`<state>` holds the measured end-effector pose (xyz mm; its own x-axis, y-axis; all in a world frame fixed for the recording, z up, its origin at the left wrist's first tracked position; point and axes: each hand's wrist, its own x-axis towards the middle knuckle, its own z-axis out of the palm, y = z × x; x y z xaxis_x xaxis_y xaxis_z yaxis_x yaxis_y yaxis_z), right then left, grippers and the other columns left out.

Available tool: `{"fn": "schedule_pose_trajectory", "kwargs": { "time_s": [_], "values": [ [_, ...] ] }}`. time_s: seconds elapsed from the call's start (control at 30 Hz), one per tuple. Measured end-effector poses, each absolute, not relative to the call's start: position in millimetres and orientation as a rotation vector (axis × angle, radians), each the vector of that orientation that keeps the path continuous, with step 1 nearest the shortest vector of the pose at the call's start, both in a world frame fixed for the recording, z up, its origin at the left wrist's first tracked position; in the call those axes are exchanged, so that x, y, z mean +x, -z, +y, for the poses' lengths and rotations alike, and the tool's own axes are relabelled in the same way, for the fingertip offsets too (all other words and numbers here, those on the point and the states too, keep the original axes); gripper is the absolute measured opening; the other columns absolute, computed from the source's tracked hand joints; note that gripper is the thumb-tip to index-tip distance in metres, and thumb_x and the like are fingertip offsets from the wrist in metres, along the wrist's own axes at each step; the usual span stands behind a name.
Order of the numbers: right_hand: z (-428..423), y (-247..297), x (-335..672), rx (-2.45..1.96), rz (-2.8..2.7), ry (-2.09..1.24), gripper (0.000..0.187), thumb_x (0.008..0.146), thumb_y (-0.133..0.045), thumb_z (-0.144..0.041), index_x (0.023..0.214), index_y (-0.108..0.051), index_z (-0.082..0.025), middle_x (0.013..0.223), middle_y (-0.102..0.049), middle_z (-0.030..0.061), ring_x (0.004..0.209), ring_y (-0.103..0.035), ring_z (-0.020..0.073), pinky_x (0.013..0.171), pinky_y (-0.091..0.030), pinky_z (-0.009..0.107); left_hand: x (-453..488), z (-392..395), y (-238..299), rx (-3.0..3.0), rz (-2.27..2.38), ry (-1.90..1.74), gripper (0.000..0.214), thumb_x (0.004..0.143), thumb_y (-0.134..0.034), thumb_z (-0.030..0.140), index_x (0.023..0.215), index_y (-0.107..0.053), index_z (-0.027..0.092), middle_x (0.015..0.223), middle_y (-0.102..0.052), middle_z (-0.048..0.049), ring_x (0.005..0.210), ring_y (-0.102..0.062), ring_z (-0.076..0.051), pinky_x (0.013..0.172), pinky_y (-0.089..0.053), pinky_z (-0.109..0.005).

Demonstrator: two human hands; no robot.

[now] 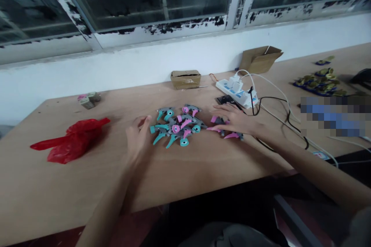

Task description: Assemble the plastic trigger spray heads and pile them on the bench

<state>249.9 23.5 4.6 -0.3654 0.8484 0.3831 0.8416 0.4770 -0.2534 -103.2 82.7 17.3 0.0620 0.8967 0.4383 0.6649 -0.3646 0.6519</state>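
A pile of grey trigger spray heads (191, 117), some with teal and some with pink triggers and nozzles, lies at the middle of the table. At the pile's left edge, my left hand (136, 136) rests with its fingers loosely bent, a gap by the thumb and nothing visible in it. My right hand (236, 119) reaches over a smaller group of pink-trigger spray heads (232, 135) to the right. Its fingers are stretched out and apart, and they partly cover that group. Whether the fingertips press on these heads is hard to see.
A red plastic bag (77, 141) lies on the left, with small boxes (88, 101) behind it. Near the wall stand a small carton (186, 80) and an open cardboard box (260, 60). A power strip (237, 93) trails cables rightward. Gold-coloured pieces (317, 83) sit at far right.
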Motion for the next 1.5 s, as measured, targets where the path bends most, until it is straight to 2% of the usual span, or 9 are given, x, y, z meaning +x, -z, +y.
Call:
{"fn": "schedule_pose_trajectory", "kwargs": {
  "time_s": [0.23, 0.37, 0.53, 0.7, 0.8, 0.93, 1.07, 1.23, 1.5],
  "values": [
    [12, 26, 254, -1.53, -2.181, 0.01, 0.076, 0.065, -0.057, -0.07, 0.124, -0.049, -0.023, 0.124, -0.057, 0.0138, 0.114, -0.051, 0.0344, 0.102, -0.019, 0.063, -30, 11, -14, 2.37, 1.088, -1.122, 0.015, 0.086, -0.048, 0.026, 0.085, -0.062, 0.02, 0.088, -0.065, -0.0046, 0.081, -0.06, -0.016, 0.075, -0.049, -0.031],
    [23, 37, 245, -1.626, -2.084, 0.052, 0.066, 0.071, -0.051, -0.069, 0.116, -0.053, -0.021, 0.108, -0.065, 0.0125, 0.106, -0.056, 0.0347, 0.1, -0.01, 0.068, 6, -20, 8, 2.508, 0.666, -0.963, 0.012, 0.082, -0.052, 0.018, 0.078, -0.063, 0.019, 0.079, -0.065, -0.0029, 0.074, -0.06, -0.013, 0.069, -0.049, -0.025],
    [32, 18, 246, -1.556, -2.092, 0.086, 0.066, 0.068, -0.057, -0.067, 0.119, -0.049, -0.024, 0.108, -0.065, 0.0075, 0.111, -0.052, 0.0316, 0.105, -0.002, 0.063, 11, -21, 22, 2.461, 0.59, -0.974, 0.008, 0.083, -0.052, 0.015, 0.079, -0.059, 0.017, 0.073, -0.058, -0.0022, 0.061, -0.053, -0.01, 0.056, -0.046, -0.021],
    [14, -13, 242, -1.283, -2.0, -0.069, 0.058, 0.073, -0.06, -0.057, 0.119, -0.047, -0.025, 0.115, -0.062, 0.0061, 0.108, -0.057, 0.026, 0.108, -0.018, 0.051, 4, -14, 19, 2.115, 0.855, -1.026, 0.012, 0.086, -0.051, 0.021, 0.076, -0.055, 0.017, 0.069, -0.05, 0.0002, 0.057, -0.047, -0.009, 0.05, -0.042, -0.02],
    [-9, -5, 227, -1.135, -2.044, 0.1, 0.064, 0.069, -0.065, -0.054, 0.122, -0.044, -0.024, 0.115, -0.061, 0.0078, 0.109, -0.056, 0.0266, 0.108, -0.013, 0.053, 2, -14, 21, 1.854, 0.863, -0.975, 0.013, 0.09, -0.046, 0.028, 0.091, -0.054, 0.018, 0.076, -0.054, -0.0006, 0.059, -0.053, -0.009, 0.051, -0.046, -0.02],
    [-26, 21, 209, -0.894, -2.221, 0.13, 0.06, 0.075, -0.063, -0.046, 0.125, -0.042, -0.021, 0.115, -0.063, 0.0092, 0.111, -0.055, 0.0243, 0.109, -0.01, 0.053, 3, -15, 22, 1.708, 0.797, -0.836, 0.025, 0.091, -0.045, 0.032, 0.113, -0.048, 0.021, 0.087, -0.059, -0.0025, 0.077, -0.06, -0.014, 0.066, -0.051, -0.025],
    [-28, 25, 204, -0.866, -2.242, -0.162, 0.072, 0.07, -0.063, -0.054, 0.127, -0.038, -0.018, 0.122, -0.058, 0.0122, 0.118, -0.05, 0.0253, 0.11, -0.009, 0.052, 5, -16, 23, 1.715, 0.878, -0.781, 0.021, 0.084, -0.058, 0.029, 0.102, -0.052, 0.02, 0.09, -0.06, -0.0014, 0.081, -0.06, -0.015, 0.069, -0.051, -0.025],
    [-27, 17, 192, -0.973, -2.123, -0.467, 0.042, 0.083, -0.055, -0.039, 0.12, -0.046, -0.022, 0.122, -0.059, 0.0071, 0.119, -0.05, 0.0216, 0.111, -0.009, 0.053, 4, -15, 26, 1.753, 0.905, -0.829, 0.014, 0.081, -0.06, 0.026, 0.087, -0.05, 0.019, 0.078, -0.057, 0.0023, 0.069, -0.056, -0.011, 0.058, -0.048, -0.021],
    [-19, 26, 197, -0.904, -2.157, -0.487, 0.041, 0.078, -0.064, -0.033, 0.116, -0.053, -0.022, 0.115, -0.063, 0.0075, 0.113, -0.054, 0.021, 0.103, -0.034, 0.048, 2, -7, 20, 2.146, 0.937, -0.862, 0.009, 0.075, -0.062, 0.01, 0.078, -0.058, 0.018, 0.071, -0.056, 0.003, 0.061, -0.051, -0.009, 0.054, -0.042, -0.019]
  ]
}}
